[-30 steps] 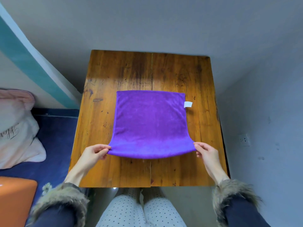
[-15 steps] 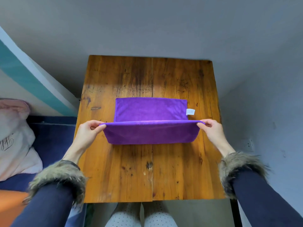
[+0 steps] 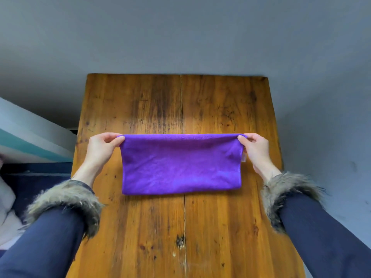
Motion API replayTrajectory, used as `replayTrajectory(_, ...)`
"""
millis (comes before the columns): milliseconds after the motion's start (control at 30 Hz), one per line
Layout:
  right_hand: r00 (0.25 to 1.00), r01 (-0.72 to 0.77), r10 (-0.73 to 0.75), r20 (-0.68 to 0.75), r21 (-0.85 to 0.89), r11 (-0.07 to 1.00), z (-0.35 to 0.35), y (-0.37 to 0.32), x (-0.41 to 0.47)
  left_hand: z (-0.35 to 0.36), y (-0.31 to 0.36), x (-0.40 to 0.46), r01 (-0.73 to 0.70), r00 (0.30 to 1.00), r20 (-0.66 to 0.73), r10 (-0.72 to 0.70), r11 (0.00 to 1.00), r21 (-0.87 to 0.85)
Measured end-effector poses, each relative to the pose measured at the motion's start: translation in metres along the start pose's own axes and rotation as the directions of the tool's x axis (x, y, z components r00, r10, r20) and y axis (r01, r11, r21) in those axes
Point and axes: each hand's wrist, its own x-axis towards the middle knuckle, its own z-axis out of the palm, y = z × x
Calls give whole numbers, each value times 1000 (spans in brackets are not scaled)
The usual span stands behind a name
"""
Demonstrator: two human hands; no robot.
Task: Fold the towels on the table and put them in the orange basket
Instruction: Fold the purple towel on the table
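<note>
Purple towel lies folded, long axis left-right, far corners pinched in left grip and right grip.

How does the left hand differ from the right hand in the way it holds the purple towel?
The left hand pinches the far left corner of the purple towel; the right hand pinches the far right corner. A white tag hangs beside the right hand, none beside the left. Both grip with thumb and fingers above the wooden table.

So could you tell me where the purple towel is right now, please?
The purple towel lies folded mid-table, its far corners pinched by the left hand and right hand.
</note>
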Motion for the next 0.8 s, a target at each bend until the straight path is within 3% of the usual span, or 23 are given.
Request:
replayTrajectory(300,993,-114,105,-55,-213,970,26,29,34,31,-34,26,181,983,-14,-181,983,0)
replayTrajectory(400,991,-132,128,-30,-219,967,24,37,24,29,-38,6,191,981,-42,-190,982,13)
replayTrajectory(600,994,-87,102,45,-258,962,15,43,6,23,-55,-31,231,968,102,-231,973,16)
replayTrajectory(800,997,-80,82,-2,-226,971,12,41,5,17,-53,-36,199,976,98,-195,980,-30)
